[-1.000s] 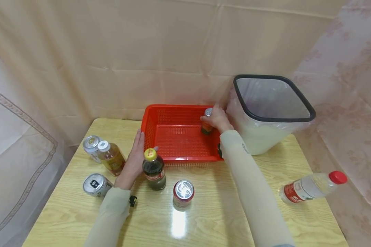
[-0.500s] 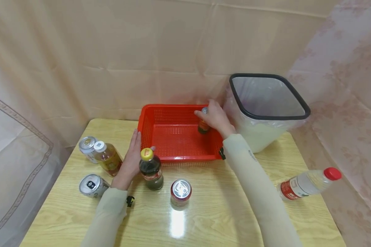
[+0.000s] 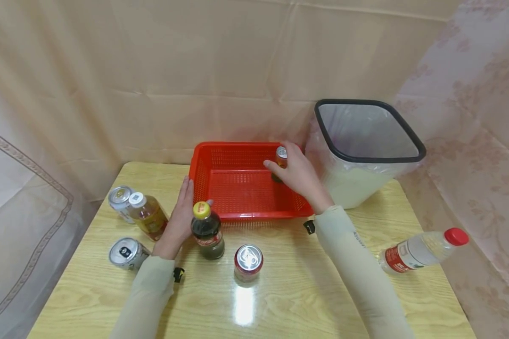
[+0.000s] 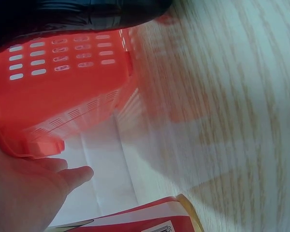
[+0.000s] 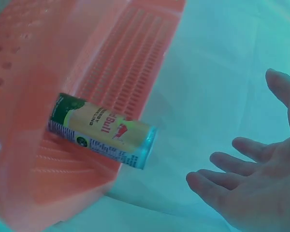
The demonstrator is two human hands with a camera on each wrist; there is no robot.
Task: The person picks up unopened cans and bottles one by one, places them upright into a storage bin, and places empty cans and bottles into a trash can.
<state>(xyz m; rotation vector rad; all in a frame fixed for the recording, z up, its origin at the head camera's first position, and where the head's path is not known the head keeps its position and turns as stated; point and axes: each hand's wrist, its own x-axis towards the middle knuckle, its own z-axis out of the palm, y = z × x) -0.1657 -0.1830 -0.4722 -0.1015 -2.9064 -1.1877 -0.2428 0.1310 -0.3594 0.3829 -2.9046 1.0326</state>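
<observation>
From right wrist alone, the can (image 5: 102,130) shows lettering

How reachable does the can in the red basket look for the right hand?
Likely yes: the right hand is open close to the can, with nothing visible between them in the right wrist view.

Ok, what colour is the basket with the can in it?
Red; the basket shows best in the head view.
</observation>
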